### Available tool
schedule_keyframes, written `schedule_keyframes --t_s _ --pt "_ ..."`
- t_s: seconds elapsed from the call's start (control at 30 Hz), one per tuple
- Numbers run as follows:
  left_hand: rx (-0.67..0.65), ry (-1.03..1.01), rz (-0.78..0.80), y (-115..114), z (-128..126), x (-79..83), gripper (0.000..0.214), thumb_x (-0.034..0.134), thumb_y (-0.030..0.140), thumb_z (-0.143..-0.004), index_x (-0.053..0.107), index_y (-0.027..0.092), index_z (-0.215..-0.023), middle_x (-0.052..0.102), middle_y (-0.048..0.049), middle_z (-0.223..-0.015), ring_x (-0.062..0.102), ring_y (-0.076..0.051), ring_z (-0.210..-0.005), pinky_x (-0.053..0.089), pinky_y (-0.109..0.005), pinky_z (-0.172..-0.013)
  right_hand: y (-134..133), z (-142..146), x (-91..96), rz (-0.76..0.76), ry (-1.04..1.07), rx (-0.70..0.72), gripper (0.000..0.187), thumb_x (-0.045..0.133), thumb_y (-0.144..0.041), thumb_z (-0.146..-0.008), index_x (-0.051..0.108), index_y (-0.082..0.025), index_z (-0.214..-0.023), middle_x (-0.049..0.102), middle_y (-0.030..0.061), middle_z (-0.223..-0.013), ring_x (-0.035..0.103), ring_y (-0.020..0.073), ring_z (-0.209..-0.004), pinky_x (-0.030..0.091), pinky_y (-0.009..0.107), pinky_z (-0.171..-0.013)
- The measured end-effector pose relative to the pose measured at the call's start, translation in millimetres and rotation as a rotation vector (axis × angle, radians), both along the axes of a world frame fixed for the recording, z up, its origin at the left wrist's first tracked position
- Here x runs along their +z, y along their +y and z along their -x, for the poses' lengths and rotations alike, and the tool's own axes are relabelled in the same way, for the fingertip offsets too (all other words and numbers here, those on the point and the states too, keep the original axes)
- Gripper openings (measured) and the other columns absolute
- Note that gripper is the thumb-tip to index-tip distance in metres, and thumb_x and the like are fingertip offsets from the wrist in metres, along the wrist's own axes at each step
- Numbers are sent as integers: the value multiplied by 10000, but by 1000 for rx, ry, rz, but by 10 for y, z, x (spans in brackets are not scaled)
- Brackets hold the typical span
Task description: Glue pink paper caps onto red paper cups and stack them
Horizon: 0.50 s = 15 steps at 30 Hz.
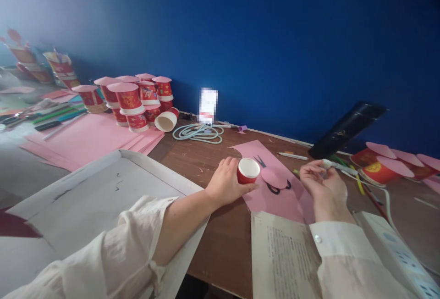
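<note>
My left hand (227, 182) is wrapped round a red paper cup (248, 173), which stands upright with its white inside facing up. To its right, a small pink paper cone (275, 177) rests over black-handled scissors (273, 190) on a pink paper sheet (252, 200). My right hand (325, 186) is turned partly palm up, its fingers curled in. A slim white-tipped object (328, 164) shows at its fingertips; its kind is unclear, and the fingers hide part of it.
Stacked red cups with pink tops (125, 99) stand at back left, beside a tipped cup (167, 120). A lit phone (208, 104) and coiled cable (199, 135) lie near the blue wall. A black cylinder (347, 127), a power strip (395, 248) and printed pages (285, 257) are rightward.
</note>
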<state>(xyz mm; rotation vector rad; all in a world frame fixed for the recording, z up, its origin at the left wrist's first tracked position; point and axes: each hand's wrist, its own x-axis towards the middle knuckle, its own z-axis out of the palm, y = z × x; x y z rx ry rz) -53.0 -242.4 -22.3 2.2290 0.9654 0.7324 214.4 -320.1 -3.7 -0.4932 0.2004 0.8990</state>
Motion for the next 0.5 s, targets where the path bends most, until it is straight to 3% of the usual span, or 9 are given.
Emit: schedule_keyframes --t_s 0.13,0.5 --pt "3 3 -1 -2 -4 -1 528 698 580 -678 531 188 -990 562 -92 -1045 524 -300 -1034 469 -441 -875 -14 17 8 -13 -14 3 233 307 -268 -950 462 -202 -788 521 -23 -616 477 59 -402 414 137 -359" --pt "-2 3 12 -6 4 12 535 702 575 -681 526 183 -1000 559 -95 -1060 516 -302 -1054 464 -442 -892 -35 76 38 70 -122 -3 412 195 -471 -984 450 -198 -809 522 -16 -660 476 38 -419 420 136 -379"
